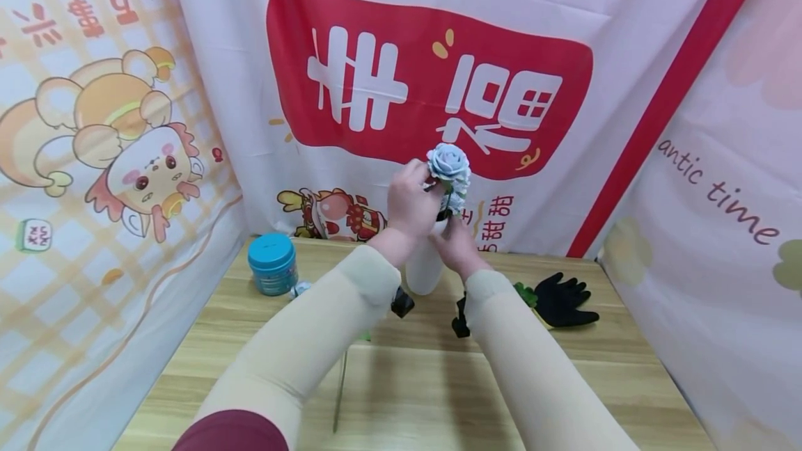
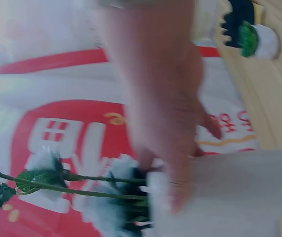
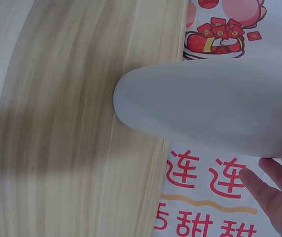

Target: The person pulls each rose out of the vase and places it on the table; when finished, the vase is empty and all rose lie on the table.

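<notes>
A tall white vase (image 1: 423, 266) stands on the table in front of me, its rounded body also seen in the right wrist view (image 3: 205, 106). My left hand (image 1: 413, 200) pinches the green stem of a pale blue rose (image 1: 448, 161) above the vase mouth. The left wrist view shows two stems (image 2: 82, 191) running into the mouth, and white-blue blooms beside it. My right hand (image 1: 456, 246) holds the vase near its rim; in the right wrist view its fingers (image 3: 259, 185) lie against the vase's side. Blur hides the exact finger contact at the mouth.
A blue-lidded tub (image 1: 272, 263) stands at the table's back left, a pale flower (image 1: 301, 289) beside it. Small black objects (image 1: 402, 303) lie near the vase, partly hidden by my arms. A thin stem (image 1: 340, 392) lies in front. A black glove (image 1: 564, 301) lies at right.
</notes>
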Demonstrator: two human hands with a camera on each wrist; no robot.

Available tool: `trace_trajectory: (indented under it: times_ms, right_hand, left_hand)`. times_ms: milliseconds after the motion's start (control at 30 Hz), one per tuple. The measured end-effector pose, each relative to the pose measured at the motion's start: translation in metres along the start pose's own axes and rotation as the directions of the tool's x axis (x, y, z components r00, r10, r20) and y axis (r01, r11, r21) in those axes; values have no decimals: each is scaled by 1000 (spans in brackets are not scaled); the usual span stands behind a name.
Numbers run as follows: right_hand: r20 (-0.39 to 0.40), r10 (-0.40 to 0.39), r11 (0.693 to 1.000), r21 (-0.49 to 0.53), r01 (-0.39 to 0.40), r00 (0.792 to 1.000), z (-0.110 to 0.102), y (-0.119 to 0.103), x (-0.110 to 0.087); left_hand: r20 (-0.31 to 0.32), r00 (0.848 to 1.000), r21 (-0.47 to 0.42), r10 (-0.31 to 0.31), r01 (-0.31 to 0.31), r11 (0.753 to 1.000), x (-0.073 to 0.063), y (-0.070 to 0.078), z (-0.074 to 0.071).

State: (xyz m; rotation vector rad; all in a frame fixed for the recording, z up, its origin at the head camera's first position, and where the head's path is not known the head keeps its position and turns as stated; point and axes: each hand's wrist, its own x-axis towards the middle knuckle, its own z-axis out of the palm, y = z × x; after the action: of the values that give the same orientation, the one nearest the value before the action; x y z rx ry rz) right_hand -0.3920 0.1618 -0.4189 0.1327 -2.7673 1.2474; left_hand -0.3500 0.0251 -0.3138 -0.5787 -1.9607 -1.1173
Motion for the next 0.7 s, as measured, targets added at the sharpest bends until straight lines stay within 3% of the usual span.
trace_trajectory:
  times_ms: [167,400,700]
  right_hand:
    - [-6,-7,1000,7,7,1000,1,0,-1]
    - [-7,30,1000,2,-30,1000,1,0,2]
    - [4,70,996,50,-70,998,3,0,5]
  left_hand:
    - [-42,999,-110,18,-22,994,9,13,-16]
    - [-68,997,-182,-32,19,983,14,14,-31]
    - [-227,973,-296,39,-107,949,15,22,-76]
